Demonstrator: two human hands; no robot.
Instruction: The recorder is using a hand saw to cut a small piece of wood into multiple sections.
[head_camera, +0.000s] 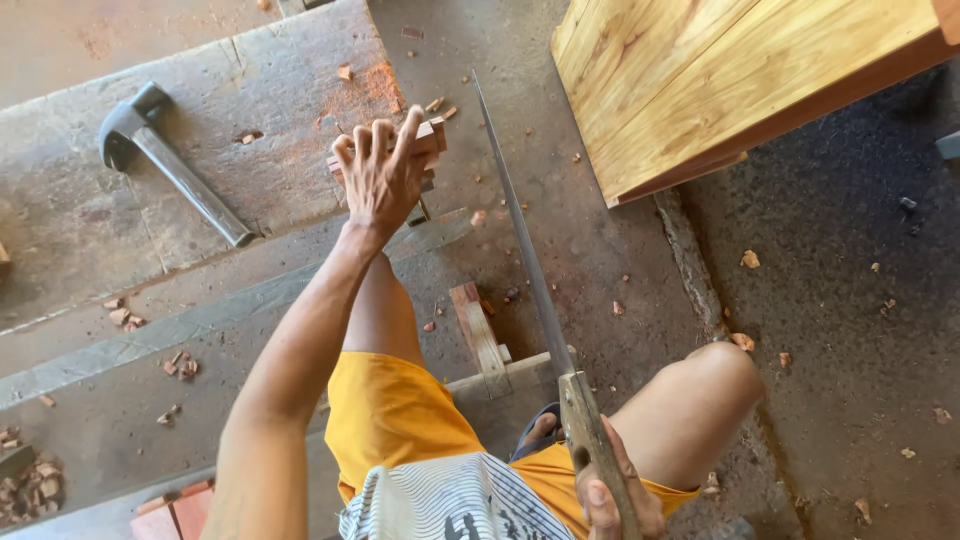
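Observation:
My left hand (380, 172) reaches forward and rests on a small reddish wooden block (432, 138) that lies at the edge of a weathered grey workbench plank (200, 160); the fingers are spread over it. My right hand (612, 488), low in the view by my knee, grips the wooden handle of a hand saw (520, 240). The saw's long thin blade points away from me, its tip near the block's right side but apart from it.
A hammer (172, 160) with a metal handle lies on the plank to the left. A varnished yellow wooden piece (720, 80) stands at upper right. A short wood offcut (478, 335) and scattered chips lie on the concrete floor.

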